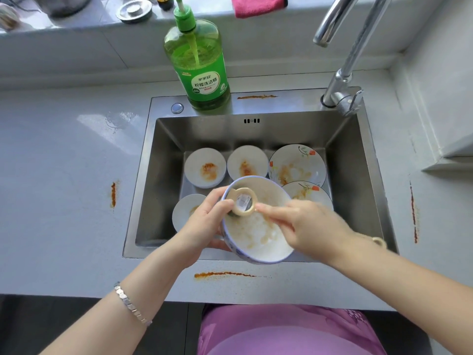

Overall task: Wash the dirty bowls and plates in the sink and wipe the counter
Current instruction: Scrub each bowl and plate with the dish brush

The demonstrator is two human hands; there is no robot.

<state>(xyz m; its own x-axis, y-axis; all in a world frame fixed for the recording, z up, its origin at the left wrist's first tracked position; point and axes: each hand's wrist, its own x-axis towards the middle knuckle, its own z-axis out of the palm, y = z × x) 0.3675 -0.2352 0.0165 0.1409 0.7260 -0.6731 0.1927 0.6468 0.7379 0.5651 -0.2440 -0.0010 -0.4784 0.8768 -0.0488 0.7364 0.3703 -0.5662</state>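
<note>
head: left hand (204,216) clasps the bowl (256,226) rim over the sink (158,180) | right hand (307,226) pinches a brush (243,201) inside it | beyond the hands, other dishes (204,167) dirty; counter stains (222,274) unwiped

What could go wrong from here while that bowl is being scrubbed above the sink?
1. The left hand holds the sudsy bowl by its rim, tilted above the sink. If it slips, it could land on the small bowl or the flowered plate below.
2. The right hand works the brush inside the bowl; hard strokes might flick suds onto the already stained counter.
</note>
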